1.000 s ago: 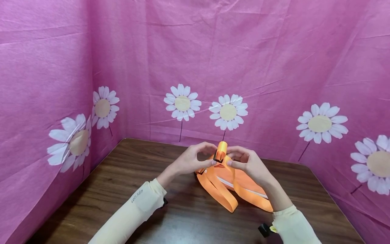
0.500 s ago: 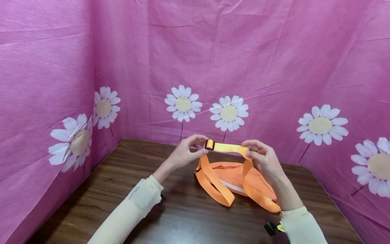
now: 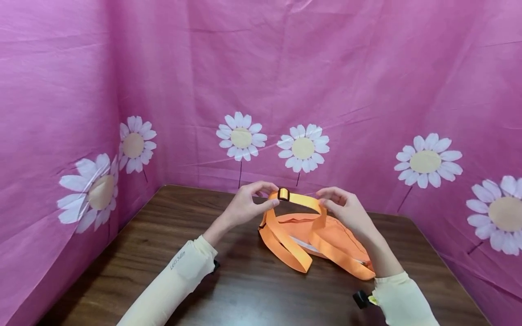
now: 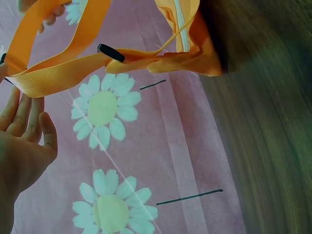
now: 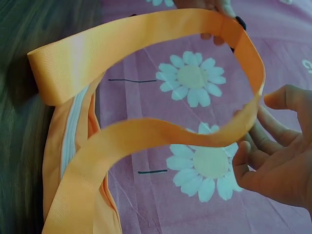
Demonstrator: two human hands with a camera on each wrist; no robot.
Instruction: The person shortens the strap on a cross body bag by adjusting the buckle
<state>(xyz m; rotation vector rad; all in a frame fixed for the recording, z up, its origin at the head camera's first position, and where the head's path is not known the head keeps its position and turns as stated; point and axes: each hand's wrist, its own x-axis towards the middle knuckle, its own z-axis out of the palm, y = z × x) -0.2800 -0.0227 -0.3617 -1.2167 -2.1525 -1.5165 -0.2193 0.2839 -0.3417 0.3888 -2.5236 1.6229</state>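
An orange waist bag [image 3: 344, 233] with a white zipper [image 5: 73, 129] lies on the wooden table, its orange strap [image 3: 303, 200] raised in a loop above it. My left hand [image 3: 248, 202] pinches the strap beside a black slider buckle [image 3: 283, 194]. Farther along the same strap, my right hand [image 3: 350, 210] holds it lightly between thumb and fingers, and the band between the hands bows slightly. One strap fold [image 3: 299, 262] hangs down in front of the bag. In the left wrist view, another black fitting [image 4: 111, 52] sits where the strap meets the bag's end.
The dark wooden table [image 3: 244, 290] runs under the bag and both forearms. A pink curtain [image 3: 326, 68] printed with white daisies encloses its back and sides. A small black piece [image 3: 360, 299] sticks out at the right sleeve's cuff.
The hands have drawn apart, stretching the strap between them and turning the slider buckle to face forward. Over the last half second, the right hand has come slightly back left, and the strap sags.
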